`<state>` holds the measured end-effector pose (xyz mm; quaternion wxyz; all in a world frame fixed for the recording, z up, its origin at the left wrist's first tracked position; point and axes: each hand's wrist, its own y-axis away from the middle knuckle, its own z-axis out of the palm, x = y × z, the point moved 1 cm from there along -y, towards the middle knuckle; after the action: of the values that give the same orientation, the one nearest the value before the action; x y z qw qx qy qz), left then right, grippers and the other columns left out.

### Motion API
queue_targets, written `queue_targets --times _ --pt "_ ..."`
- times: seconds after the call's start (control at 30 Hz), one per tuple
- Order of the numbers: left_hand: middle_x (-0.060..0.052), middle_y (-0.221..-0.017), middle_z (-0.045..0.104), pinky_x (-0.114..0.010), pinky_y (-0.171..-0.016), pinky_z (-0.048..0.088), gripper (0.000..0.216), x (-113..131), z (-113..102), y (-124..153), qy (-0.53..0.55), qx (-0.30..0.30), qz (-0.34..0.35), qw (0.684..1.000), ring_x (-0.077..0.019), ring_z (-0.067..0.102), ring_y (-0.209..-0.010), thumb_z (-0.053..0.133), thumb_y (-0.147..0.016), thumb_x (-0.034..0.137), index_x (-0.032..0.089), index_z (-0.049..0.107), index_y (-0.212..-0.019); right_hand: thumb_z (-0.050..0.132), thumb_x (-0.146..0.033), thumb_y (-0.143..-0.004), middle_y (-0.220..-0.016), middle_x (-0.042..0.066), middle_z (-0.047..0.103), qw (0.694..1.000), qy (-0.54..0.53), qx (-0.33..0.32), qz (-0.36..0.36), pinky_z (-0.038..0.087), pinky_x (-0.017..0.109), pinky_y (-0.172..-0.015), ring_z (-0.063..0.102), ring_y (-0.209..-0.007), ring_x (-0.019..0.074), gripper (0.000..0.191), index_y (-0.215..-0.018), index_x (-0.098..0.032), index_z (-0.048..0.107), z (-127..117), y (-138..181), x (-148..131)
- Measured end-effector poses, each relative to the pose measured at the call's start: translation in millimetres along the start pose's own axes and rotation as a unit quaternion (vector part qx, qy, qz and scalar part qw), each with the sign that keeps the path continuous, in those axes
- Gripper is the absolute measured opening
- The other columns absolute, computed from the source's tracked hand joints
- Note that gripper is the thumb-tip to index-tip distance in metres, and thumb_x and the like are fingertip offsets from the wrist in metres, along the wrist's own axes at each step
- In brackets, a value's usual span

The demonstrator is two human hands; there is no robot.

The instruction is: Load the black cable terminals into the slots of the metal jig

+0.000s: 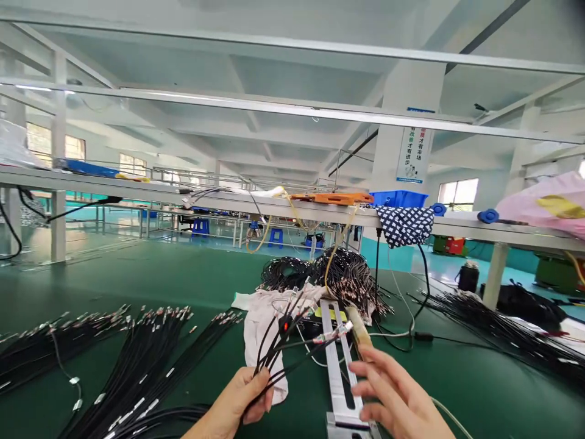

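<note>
a: which step is this?
b: left hand [237, 402] grips a few black cables [278, 347] near the bench [192, 280] edge; right hand [395, 396] open, empty, over the metal fixture [338, 372].
a: next?
b: probably seating one cable end precisely.

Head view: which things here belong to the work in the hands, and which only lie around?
In the work:
- left hand, gripping a small bunch of black cables
- right hand, open over the metal rail
- white cloth behind the bunch

Lying about:
- cable bundles on the green table
- coiled cables
- blue bin
- dotted cloth
- pink bag
</note>
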<state>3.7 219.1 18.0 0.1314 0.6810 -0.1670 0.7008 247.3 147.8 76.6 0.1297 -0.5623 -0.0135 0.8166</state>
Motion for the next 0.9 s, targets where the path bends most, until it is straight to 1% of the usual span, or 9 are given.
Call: queue_targets --times 0.1,0.23,0.3,0.4,0.47,0.6,0.73,0.8,0.9 --pt "0.007 -0.045 0.032 -0.028 -0.051 0.012 0.075 1 -1 3 0.042 0.035 0.012 0.998 -0.0075 0.018 -0.045 0.055 -0.061 0.092 0.017 0.054 -0.061 0.087 -0.058 -0.062 -0.097 0.01 0.071 0.998 -0.012 -0.052 -0.034 0.053 0.027 -0.05 0.063 -0.073 0.0195 0.062 -0.108 -0.021 0.07 41 -11 2" --pt "0.008 -0.043 0.033 -0.027 -0.05 0.012 0.072 2 -2 2 0.116 0.04 0.023 0.992 -0.0069 0.02 -0.042 0.063 -0.058 0.088 0.017 0.053 -0.062 0.084 -0.066 -0.058 -0.08 0.009 0.069 0.983 0.092 -0.153 -0.046 0.048 0.021 -0.042 0.061 -0.065 0.0172 0.058 -0.082 -0.014 0.074 76 -16 14" --pt "0.008 -0.044 0.036 -0.027 -0.049 0.011 0.069 2 -3 0 0.145 0.037 0.037 0.988 -0.0066 0.022 -0.042 0.066 -0.058 0.085 0.017 0.051 -0.062 0.083 -0.068 -0.058 -0.076 0.008 0.068 0.983 0.11 -0.138 -0.051 0.048 0.021 -0.041 0.061 -0.061 0.0167 0.062 -0.084 -0.012 0.072 84 -19 18" --pt "0.007 -0.044 0.039 -0.026 -0.048 0.013 0.065 4 -4 -1 0.17 0.031 0.051 0.984 -0.0059 0.024 -0.041 0.069 -0.062 0.08 0.017 0.05 -0.062 0.084 -0.064 -0.059 -0.083 0.008 0.069 0.99 0.078 -0.091 -0.078 0.05 0.023 -0.043 0.062 -0.061 0.017 0.068 -0.101 -0.014 0.066 90 -23 14" --pt "0.007 -0.043 0.04 -0.026 -0.048 0.014 0.061 4 -5 -1 0.176 0.027 0.056 0.982 -0.0053 0.023 -0.04 0.071 -0.065 0.075 0.017 0.051 -0.063 0.084 -0.062 -0.061 -0.085 0.008 0.069 0.989 0.071 -0.09 -0.09 0.05 0.024 -0.044 0.062 -0.062 0.0167 0.068 -0.104 -0.014 0.063 97 -25 8" --pt "0.007 -0.049 0.043 -0.025 -0.047 0.013 0.051 6 -7 -2 0.189 0.034 0.071 0.979 -0.0057 0.025 -0.044 0.081 -0.063 0.059 0.016 0.052 -0.068 0.083 -0.07 -0.053 -0.076 0.006 0.065 0.985 0.116 -0.118 -0.049 0.049 0.024 -0.041 0.061 -0.057 0.0163 0.069 -0.088 -0.013 0.064 111 -30 5" --pt "0.006 -0.054 0.042 -0.024 -0.046 0.014 0.048 6 -9 -5 0.198 0.04 0.088 0.975 -0.0065 0.028 -0.048 0.085 -0.06 0.049 0.015 0.055 -0.073 0.083 -0.074 -0.041 -0.061 0.002 0.059 0.982 0.149 -0.109 -0.032 0.046 0.025 -0.038 0.058 -0.049 0.0164 0.072 -0.075 -0.015 0.059 121 -35 15" --pt "0.006 -0.055 0.043 -0.023 -0.046 0.016 0.049 7 -10 -5 0.205 0.044 0.095 0.973 -0.0065 0.029 -0.048 0.085 -0.06 0.051 0.014 0.055 -0.075 0.081 -0.075 -0.045 -0.061 0.002 0.059 0.981 0.155 -0.106 -0.05 0.046 0.024 -0.039 0.056 -0.049 0.0151 0.069 -0.071 -0.015 0.06 122 -34 23" --pt "0.005 -0.054 0.045 -0.023 -0.048 0.019 0.053 9 -13 -6 0.218 0.053 0.105 0.969 -0.0067 0.032 -0.048 0.079 -0.065 0.061 0.015 0.052 -0.071 0.078 -0.071 -0.057 -0.063 0.002 0.061 0.97 0.179 -0.148 -0.067 0.046 0.023 -0.042 0.057 -0.052 0.0151 0.062 -0.078 -0.014 0.064 121 -28 34"
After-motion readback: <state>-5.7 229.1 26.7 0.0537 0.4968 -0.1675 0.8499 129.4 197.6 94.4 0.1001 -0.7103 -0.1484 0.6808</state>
